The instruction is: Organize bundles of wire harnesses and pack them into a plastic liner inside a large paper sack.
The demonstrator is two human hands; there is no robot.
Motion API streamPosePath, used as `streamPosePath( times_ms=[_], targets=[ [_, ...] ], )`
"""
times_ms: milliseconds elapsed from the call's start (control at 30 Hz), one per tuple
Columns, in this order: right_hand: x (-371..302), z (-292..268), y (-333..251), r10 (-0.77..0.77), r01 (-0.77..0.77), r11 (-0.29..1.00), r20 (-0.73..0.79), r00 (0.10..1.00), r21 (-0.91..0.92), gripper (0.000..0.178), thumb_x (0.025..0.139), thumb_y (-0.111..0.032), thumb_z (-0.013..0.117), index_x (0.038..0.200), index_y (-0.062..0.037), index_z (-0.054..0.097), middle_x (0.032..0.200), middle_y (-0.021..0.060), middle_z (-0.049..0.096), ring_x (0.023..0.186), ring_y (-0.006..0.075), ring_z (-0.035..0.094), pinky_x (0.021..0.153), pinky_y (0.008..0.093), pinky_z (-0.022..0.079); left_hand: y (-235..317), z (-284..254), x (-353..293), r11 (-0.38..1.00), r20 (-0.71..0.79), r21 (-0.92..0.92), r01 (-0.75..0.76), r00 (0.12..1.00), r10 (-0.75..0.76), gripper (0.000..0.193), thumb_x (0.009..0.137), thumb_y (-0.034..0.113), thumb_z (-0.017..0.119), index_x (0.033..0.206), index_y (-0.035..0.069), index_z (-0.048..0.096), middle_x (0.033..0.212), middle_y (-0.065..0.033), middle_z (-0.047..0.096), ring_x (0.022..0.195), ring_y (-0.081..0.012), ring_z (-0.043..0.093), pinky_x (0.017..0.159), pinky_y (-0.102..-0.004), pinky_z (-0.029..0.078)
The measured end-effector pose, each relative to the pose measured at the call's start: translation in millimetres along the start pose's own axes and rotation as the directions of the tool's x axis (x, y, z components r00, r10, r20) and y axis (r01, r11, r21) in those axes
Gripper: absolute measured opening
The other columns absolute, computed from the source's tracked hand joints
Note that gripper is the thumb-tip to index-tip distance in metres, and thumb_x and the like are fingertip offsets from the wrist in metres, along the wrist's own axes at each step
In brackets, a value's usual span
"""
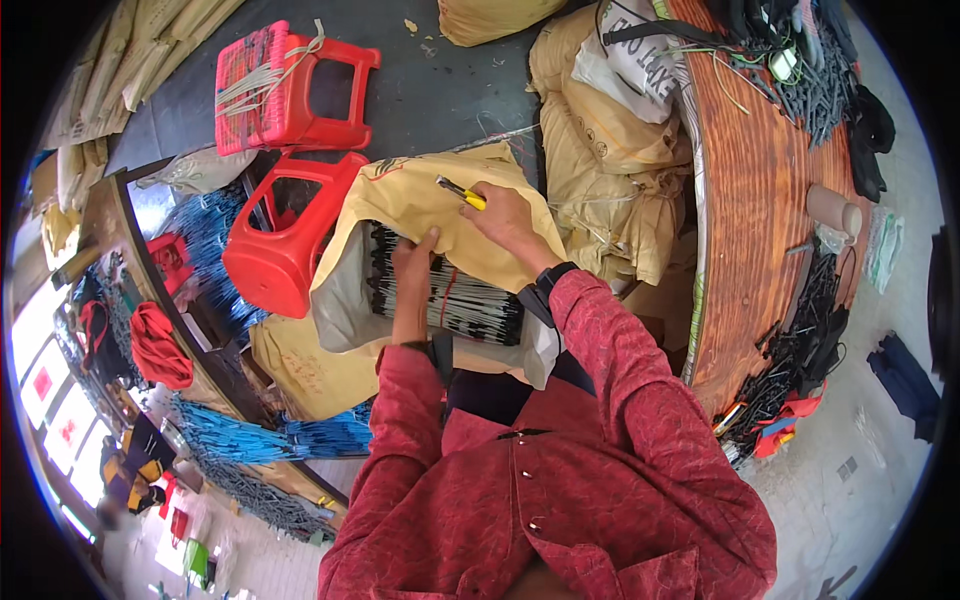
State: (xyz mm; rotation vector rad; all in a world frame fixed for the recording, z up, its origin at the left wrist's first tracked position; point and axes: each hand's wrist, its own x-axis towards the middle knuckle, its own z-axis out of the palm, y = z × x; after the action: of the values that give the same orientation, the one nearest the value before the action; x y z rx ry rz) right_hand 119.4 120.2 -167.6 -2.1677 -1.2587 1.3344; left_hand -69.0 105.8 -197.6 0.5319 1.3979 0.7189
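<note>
A tan paper sack [365, 235] with a pale grey lining lies open in front of me. Inside it sits a bundle of thin pale rods with black ends [475, 305], tied by a red band. My left hand [411, 265] is over the bundle's left part and grips the sack's far flap, thumb on top and fingers mostly hidden beneath. In my right hand [505, 215], above that flap, is a utility knife [463, 193] with a yellow body, its tip pointing up and left.
Two red plastic stools [345, 95] [270, 260] stand left of the sack. Full tan sacks [610, 190] are piled to the right, beside a wooden table [750, 210] holding black parts. Blue rod bundles [225, 430] lie at the left. Another person [130, 470] is at the far left.
</note>
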Motion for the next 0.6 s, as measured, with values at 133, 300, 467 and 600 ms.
streamPosePath(
  times_ms=[133, 300, 467, 600],
  targets=[
    [6, -2, 8, -0.008, 0.005, 0.999, -0.065, 0.998, -0.046, 0.037, 0.077, -0.037, 0.070, 0.102, -0.0109, 0.068, 0.088, 0.0141, 0.069, 0.085, 0.0325, 0.066, 0.076, 0.0431, 0.052, 68, 21, -41, 0.612, -0.076, 0.755, 0.235, 0.958, -0.275, 0.024, 0.079, 0.020, 0.075, 0.097, 0.005, 0.069, 0.099, -0.0075, 0.068, 0.081, -0.0168, 0.065, 0.074, -0.0303, 0.051],
    [12, -4, 6, 0.033, -0.032, 0.999, -0.061, 0.998, 0.022, 0.036, 0.075, -0.038, 0.071, 0.098, -0.0105, 0.068, 0.087, 0.0135, 0.069, 0.084, 0.0318, 0.066, 0.074, 0.0414, 0.051, 100, 60, -27, 0.064, 0.479, 0.803, -0.592, 0.705, 0.523, 0.023, 0.070, 0.021, 0.077, 0.090, 0.011, 0.072, 0.098, -0.0052, 0.067, 0.089, -0.0240, 0.062, 0.086, -0.0351, 0.047],
    [21, -3, 18, 0.047, -0.042, 0.990, -0.032, 0.998, 0.136, 0.036, 0.073, -0.039, 0.071, 0.095, -0.0107, 0.067, 0.086, 0.0126, 0.068, 0.083, 0.0313, 0.065, 0.072, 0.0396, 0.049, 107, 63, 43, -0.202, 0.816, 0.544, -0.814, 0.458, 0.353, 0.036, 0.063, 0.024, 0.077, 0.096, 0.013, 0.071, 0.099, -0.0069, 0.066, 0.097, -0.0282, 0.057, 0.096, -0.0414, 0.039],
    [19, -8, 11, 0.065, -0.072, 0.987, 0.048, 0.997, 0.144, 0.034, 0.073, -0.038, 0.071, 0.094, -0.0114, 0.067, 0.087, 0.0118, 0.068, 0.083, 0.0310, 0.065, 0.073, 0.0391, 0.049, 98, 39, 64, 0.013, 0.851, 0.465, -0.885, 0.451, 0.270, 0.028, 0.067, 0.020, 0.076, 0.093, 0.012, 0.070, 0.093, -0.0063, 0.066, 0.091, -0.0292, 0.059, 0.089, -0.0400, 0.043]
  ],
)
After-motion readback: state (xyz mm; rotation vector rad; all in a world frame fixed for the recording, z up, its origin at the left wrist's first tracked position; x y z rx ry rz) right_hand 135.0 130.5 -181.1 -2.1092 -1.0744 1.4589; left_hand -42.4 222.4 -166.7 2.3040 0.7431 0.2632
